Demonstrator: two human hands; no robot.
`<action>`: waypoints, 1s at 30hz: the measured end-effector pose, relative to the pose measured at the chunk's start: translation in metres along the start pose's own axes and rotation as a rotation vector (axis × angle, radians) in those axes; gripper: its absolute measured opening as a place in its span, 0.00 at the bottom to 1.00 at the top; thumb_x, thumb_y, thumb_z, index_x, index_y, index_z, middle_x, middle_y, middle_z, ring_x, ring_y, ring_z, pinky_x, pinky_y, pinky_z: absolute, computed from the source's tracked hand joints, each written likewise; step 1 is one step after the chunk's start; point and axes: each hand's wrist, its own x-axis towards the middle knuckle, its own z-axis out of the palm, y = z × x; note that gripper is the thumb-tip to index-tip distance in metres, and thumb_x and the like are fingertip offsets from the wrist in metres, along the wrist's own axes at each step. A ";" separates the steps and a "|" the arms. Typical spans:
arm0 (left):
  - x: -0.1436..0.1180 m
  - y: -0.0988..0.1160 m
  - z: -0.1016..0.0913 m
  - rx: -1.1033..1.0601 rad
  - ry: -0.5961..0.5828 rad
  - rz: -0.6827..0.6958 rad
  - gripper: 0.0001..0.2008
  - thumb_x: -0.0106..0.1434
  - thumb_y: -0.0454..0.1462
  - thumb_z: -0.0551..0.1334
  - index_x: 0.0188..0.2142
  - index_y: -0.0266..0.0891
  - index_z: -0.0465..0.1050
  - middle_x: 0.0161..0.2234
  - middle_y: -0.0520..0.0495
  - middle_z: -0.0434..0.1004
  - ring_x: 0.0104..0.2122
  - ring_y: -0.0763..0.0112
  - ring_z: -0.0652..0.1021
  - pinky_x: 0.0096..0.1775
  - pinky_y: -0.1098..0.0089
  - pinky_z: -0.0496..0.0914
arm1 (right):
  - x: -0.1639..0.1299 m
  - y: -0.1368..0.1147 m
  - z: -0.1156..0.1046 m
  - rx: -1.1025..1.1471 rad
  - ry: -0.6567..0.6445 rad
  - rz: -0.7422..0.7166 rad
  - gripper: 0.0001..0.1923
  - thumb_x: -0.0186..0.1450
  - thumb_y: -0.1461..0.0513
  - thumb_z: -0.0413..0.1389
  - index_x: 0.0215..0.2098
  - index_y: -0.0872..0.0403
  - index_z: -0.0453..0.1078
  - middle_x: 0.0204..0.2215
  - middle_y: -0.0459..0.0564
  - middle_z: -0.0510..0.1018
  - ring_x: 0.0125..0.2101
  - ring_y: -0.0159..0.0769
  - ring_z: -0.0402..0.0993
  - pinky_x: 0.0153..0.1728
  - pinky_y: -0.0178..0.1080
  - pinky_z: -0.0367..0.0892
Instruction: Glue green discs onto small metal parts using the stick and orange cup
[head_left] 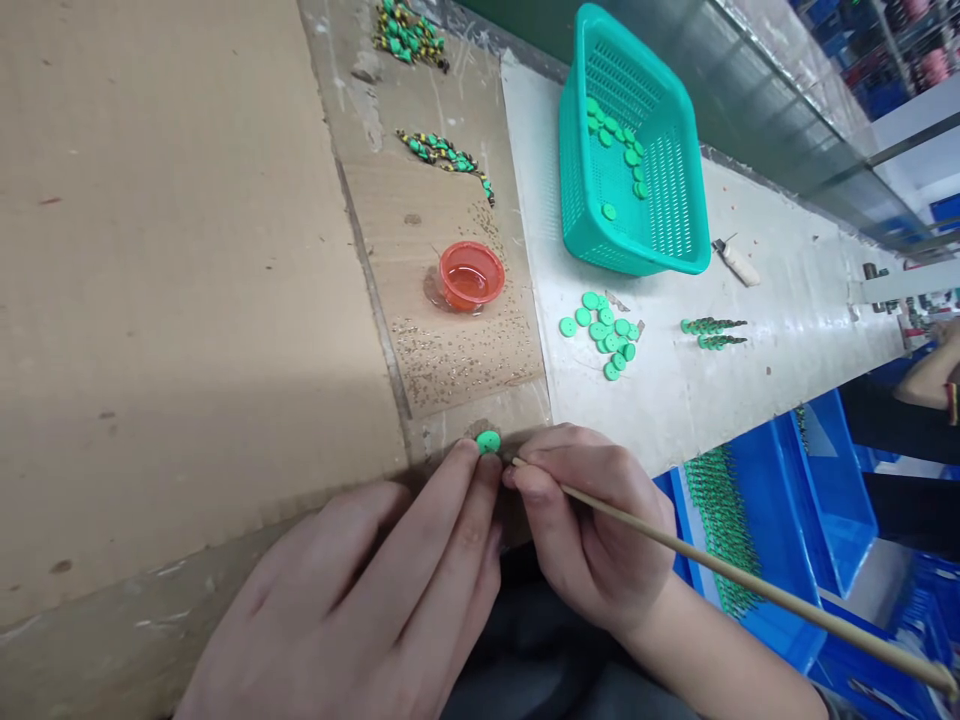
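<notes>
Head view: left hand (390,590) pinches a green disc (488,441) at its fingertips, at the cardboard's edge. Right hand (592,520) is closed around a thin wooden stick (720,565), tip beside the disc. Beyond: orange cup (470,276) holding liquid; loose green discs (604,335), roughly fifteen; teal basket (660,150) holding about a dozen more.

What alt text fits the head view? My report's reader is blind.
Left hand pinches a green disc at the table edge while the right hand holds a thin wooden stick beside it. Behind lie loose green discs, a teal basket and a red cup.
</notes>
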 end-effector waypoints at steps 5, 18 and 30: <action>0.004 0.000 -0.002 0.026 -0.011 0.024 0.19 0.78 0.36 0.66 0.65 0.37 0.80 0.73 0.38 0.77 0.56 0.48 0.86 0.58 0.44 0.79 | -0.001 -0.001 -0.004 0.144 0.124 0.086 0.09 0.77 0.70 0.61 0.50 0.50 0.75 0.35 0.48 0.86 0.36 0.39 0.88 0.37 0.43 0.86; 0.016 -0.023 0.000 0.005 0.044 0.108 0.16 0.78 0.33 0.58 0.57 0.39 0.83 0.63 0.43 0.84 0.52 0.52 0.79 0.51 0.50 0.69 | 0.120 0.025 0.004 -0.134 0.102 -0.122 0.14 0.80 0.63 0.62 0.35 0.50 0.69 0.29 0.39 0.74 0.27 0.27 0.71 0.30 0.33 0.68; 0.012 -0.022 0.004 -0.009 0.071 0.085 0.16 0.78 0.34 0.59 0.58 0.39 0.83 0.64 0.42 0.84 0.54 0.54 0.80 0.57 0.52 0.70 | 0.123 0.031 0.011 -0.203 0.064 -0.122 0.15 0.80 0.63 0.60 0.34 0.49 0.67 0.30 0.41 0.75 0.27 0.27 0.70 0.31 0.33 0.67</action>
